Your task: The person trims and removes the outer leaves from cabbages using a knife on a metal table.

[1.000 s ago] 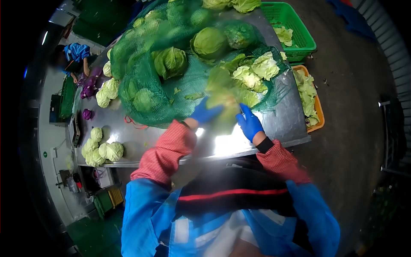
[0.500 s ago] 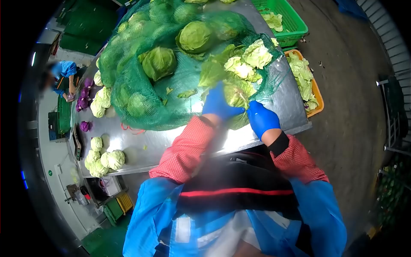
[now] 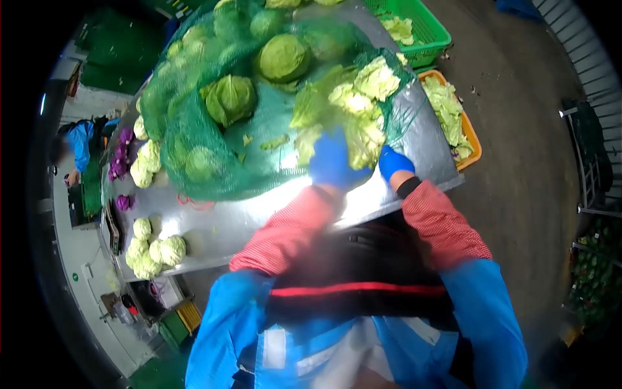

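My left hand, in a blue glove and smeared by motion, is against the near-left side of a pale green cabbage with loose leaves around it. Its fingers do not show clearly. My right hand, also gloved in blue, is at the cabbage's right edge with its fingers closed; what they grip is hidden. Beyond the hands lie torn outer leaves. A green mesh bag spreads under and around them, with whole cabbages on and inside it.
The metal table carries trimmed cabbages and purple cabbages at left. An orange crate and a green crate with leaves stand past its right edge. Another person is at far left.
My left hand has shifted slightly right and nearer the cabbage. My right hand has drawn a little toward its edge. The whole view has slid somewhat left.
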{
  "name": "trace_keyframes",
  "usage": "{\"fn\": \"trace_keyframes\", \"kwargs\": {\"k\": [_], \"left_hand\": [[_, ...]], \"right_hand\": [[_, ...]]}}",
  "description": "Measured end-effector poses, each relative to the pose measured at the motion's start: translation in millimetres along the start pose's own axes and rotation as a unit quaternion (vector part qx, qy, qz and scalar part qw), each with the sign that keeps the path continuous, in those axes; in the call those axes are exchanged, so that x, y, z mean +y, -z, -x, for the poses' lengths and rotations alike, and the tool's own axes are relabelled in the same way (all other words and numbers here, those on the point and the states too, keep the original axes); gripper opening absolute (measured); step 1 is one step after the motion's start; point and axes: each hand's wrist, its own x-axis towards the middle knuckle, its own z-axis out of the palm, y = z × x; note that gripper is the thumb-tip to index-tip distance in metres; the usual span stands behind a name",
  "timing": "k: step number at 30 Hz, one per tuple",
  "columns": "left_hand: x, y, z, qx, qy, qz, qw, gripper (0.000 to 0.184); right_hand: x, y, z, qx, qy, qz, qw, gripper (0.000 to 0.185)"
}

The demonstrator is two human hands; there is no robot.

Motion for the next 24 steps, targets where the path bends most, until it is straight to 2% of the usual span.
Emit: {"fn": "trace_keyframes", "kwargs": {"k": [2,5,6,7,8,10,12,13,16,17,19,20,21,22,24], "left_hand": [[-45.0,-6.3,0.9,0.068,-0.139,0.112,0.982,0.101],[-71.3,6.6,17.5,0.086,-0.148,0.208,0.963,0.091],[-79.3,-1.9,21.1,0.082,-0.096,0.28,0.952,0.09],[-92.2,-18.4,24.7,0.079,-0.042,0.35,0.933,0.088],[-98.5,-24.5,28.4,0.076,0.012,0.416,0.906,0.086],[-108.7,-36.0,36.3,0.072,0.054,0.447,0.89,0.077],[-100.1,-17.3,48.0,0.058,0.075,0.505,0.858,0.071],[-104.6,-9.7,51.0,0.019,0.126,0.575,0.808,0.066],[-117.5,6.3,68.4,-0.014,0.105,0.626,0.772,0.067],[-138.5,-7.8,72.5,0.003,-0.008,0.537,0.844,0.066],[-124.4,5.3,82.0,-0.017,0.068,0.645,0.761,0.068],[-124.8,2.2,82.3,-0.004,0.073,0.649,0.758,0.069],[-125.2,-1.0,82.7,0.01,0.077,0.652,0.754,0.071],[-125.7,-4.1,83.0,0.023,0.082,0.656,0.75,0.072],[-118.4,-5.2,70.0,0.094,0.007,0.594,0.799,0.074]], "right_hand": [[11.0,-2.4,2.0,0.025,0.031,-0.029,0.999,0.027],[-9.3,17.5,32.0,0.006,0.068,-0.165,0.984,0.049],[-18.7,25.4,41.2,0.005,0.08,-0.209,0.975,0.055],[-29.4,31.5,47.2,-0.036,0.074,-0.195,0.977,0.068],[-36.0,24.1,49.2,-0.001,0.105,-0.173,0.979,0.068],[-47.7,5.9,54.1,0.071,0.167,-0.132,0.975,0.069],[-56.6,15.5,50.5,0.047,0.11,-0.104,0.987,0.068],[-51.7,19.9,39.0,0.033,0.076,-0.102,0.991,0.068],[-34.8,17.1,16.8,0.045,0.013,-0.049,0.998,0.063],[-45.3,23.2,28.9,0.083,0.049,-0.069,0.993,0.063],[-68.9,25.8,58.0,0.134,0.144,-0.115,0.974,0.061],[-80.4,23.3,66.7,0.149,0.204,-0.144,0.957,0.059],[-96.2,32.3,77.6,0.098,0.221,-0.098,0.965,0.061],[-99.6,21.0,71.1,0.098,0.241,-0.074,0.963,0.057],[-98.0,-1.7,47.4,0.006,0.141,-0.037,0.989,0.054]]}}
